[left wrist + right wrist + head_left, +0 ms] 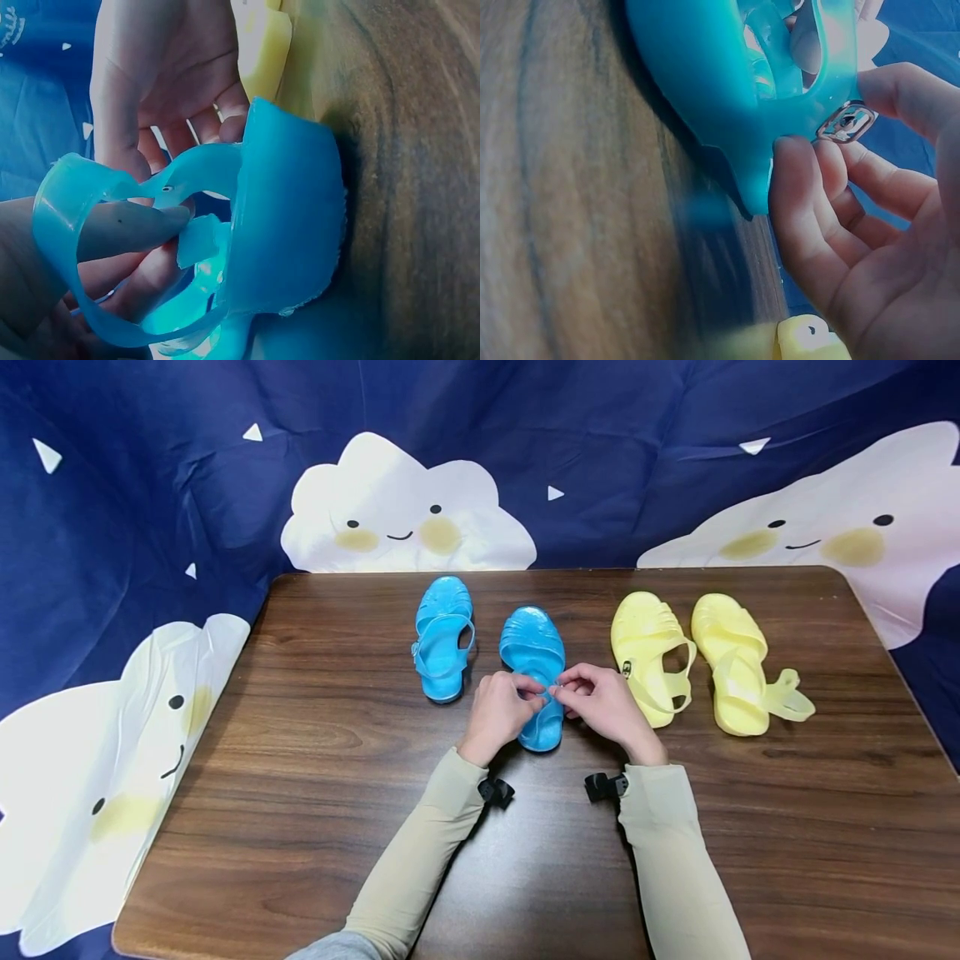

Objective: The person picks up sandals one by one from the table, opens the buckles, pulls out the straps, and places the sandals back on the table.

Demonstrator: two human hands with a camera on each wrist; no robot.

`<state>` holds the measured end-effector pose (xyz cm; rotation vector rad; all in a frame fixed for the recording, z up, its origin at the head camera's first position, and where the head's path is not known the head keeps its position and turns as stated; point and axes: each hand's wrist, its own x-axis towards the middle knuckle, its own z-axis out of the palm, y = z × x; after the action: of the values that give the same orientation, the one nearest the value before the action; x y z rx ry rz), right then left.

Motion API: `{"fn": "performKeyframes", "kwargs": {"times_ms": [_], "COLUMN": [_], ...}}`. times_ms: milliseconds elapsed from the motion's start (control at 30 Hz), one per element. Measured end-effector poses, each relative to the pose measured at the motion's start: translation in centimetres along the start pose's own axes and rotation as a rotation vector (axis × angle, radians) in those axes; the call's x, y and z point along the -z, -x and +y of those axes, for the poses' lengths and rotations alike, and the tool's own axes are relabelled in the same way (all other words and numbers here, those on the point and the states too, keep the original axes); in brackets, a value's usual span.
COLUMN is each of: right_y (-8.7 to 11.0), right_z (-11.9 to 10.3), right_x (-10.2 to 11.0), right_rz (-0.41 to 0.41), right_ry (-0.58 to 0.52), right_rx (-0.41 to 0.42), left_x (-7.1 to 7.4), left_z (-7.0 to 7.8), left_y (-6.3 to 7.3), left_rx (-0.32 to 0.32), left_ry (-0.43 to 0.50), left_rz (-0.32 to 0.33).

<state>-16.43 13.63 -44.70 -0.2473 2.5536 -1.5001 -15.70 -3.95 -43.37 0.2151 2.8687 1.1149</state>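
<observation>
- Landmark: the resting blue sandal (447,610), its toe close to the far edge of the counter (322,827).
- A broad stretch of wood spreads from the landmark to the left edge; a narrow strip separates its right side from the held blue sandal (536,662).
- The held sandal sits right of the landmark and slightly nearer the person.
- Right of both, the inner yellow sandal (643,627) and outer yellow sandal (738,685) stand side by side, the outer one's strap spread toward the right edge.
- Pale lettering (9,28) left of the landmark's neighbour in the left wrist view is cropped, too small to read surely.
- The held sandal's toe points to the far edge, heel toward the person; its long axis runs front to back, roughly like the landmark's.
- Right of the landmark, the left hand's grip (501,710) pinches a strap end (201,238); the right hand's grip (611,706) is clamped on the strap beside the metal buckle (847,122).
</observation>
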Motion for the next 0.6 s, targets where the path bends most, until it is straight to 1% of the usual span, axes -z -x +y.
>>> {"fn": "performKeyframes", "kwargs": {"times_ms": [167, 333, 467, 533, 600], "right_y": [0.1, 0.2, 0.1, 0.1, 0.1], "right_z": [0.0, 0.0, -0.1, -0.1, -0.2], "right_x": [0.0, 0.1, 0.0, 0.0, -0.1], "right_rz": [-0.003, 0.001, 0.005, 0.006, 0.004], "right_ry": [0.009, 0.015, 0.023, 0.030, 0.039], "right_rx": [0.000, 0.008, 0.012, 0.011, 0.009], "left_x": [0.0, 0.1, 0.3, 0.4, 0.6], "left_z": [-0.2, -0.6, -0.8, -1.0, -1.2], "left_y": [-0.1, -0.2, -0.4, -0.5, -0.6], "left_rx": [-0.026, -0.066, -0.096, -0.089, -0.068], "left_ry": [0.020, 0.075, 0.124, 0.144, 0.160], "left_rz": [0.001, 0.043, 0.112, 0.160, 0.205]}}
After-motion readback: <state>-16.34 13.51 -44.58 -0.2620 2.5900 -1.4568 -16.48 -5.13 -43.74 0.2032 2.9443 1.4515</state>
